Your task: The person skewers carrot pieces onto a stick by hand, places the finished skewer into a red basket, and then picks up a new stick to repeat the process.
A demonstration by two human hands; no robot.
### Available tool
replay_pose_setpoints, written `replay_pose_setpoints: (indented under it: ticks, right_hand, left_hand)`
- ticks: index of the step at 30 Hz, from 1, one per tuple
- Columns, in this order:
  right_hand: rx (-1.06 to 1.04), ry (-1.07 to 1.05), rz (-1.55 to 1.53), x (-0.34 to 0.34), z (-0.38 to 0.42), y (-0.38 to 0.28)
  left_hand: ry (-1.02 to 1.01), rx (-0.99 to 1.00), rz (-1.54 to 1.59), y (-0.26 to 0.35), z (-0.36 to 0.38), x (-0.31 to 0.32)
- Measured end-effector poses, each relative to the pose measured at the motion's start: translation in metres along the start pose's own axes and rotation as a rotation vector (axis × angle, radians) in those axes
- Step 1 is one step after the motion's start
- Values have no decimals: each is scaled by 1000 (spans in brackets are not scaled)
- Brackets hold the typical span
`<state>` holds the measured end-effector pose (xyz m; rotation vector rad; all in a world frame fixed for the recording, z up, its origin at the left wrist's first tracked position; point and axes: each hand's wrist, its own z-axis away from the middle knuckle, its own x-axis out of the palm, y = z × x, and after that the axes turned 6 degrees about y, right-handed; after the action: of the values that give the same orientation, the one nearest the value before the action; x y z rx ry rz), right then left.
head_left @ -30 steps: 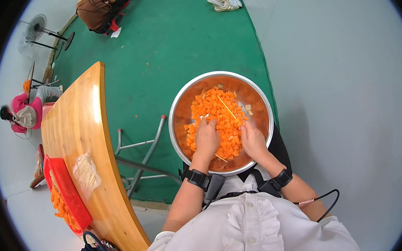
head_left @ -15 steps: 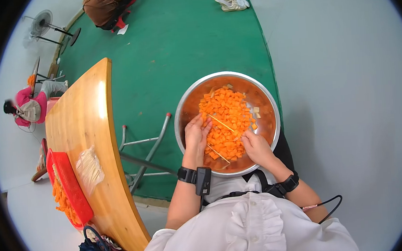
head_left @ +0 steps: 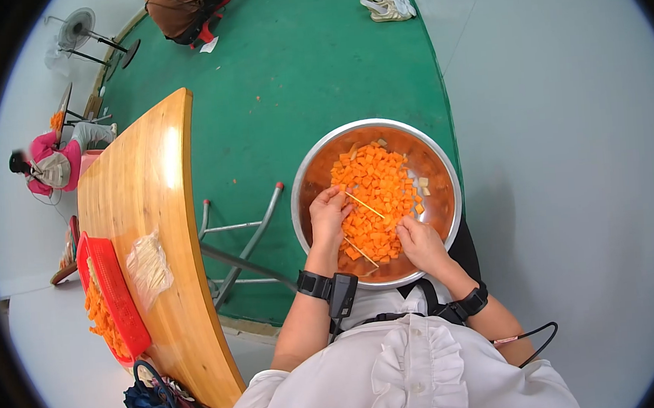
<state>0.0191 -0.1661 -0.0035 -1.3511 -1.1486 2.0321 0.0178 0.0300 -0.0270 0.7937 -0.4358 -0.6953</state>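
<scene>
A round metal bowl (head_left: 451, 166) with orange carrot cubes (head_left: 374, 174) and a few pale pieces sits at my lap. My left hand (head_left: 331, 213) is over the left part of the bowl, its fingers pinched on a carrot cube at the upper end of a thin wooden stick (head_left: 365, 205). At the stick's lower right end is my right hand (head_left: 418, 239), its fingertips closed; what they hold is too small to make out. Another stick (head_left: 361, 252) lies on the cubes below my left hand.
On the left, a wooden table (head_left: 163, 193) bears a bag of sticks (head_left: 149, 269) and a red basket (head_left: 126, 309) of carrot pieces. Metal legs (head_left: 250, 247) stand beside the bowl. Two people (head_left: 55, 162) sit farther off, near a fan (head_left: 78, 26). Shoes (head_left: 387, 7) lie on the green floor.
The whole view has shifted slightly. My left hand has turned a little and its fingers have closed up near the end of the stick. My right hand is almost unchanged.
</scene>
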Motion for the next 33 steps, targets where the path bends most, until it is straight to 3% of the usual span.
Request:
replay_pose_setpoints:
  ticks: [7, 33]
  right_hand:
    - [-17, 11, 7, -1, 1, -2]
    - [-43, 48, 24, -1, 2, -4]
  left_hand:
    - [84, 149, -78, -9, -5, 1]
    - [51, 73, -86, -3, 2, 2]
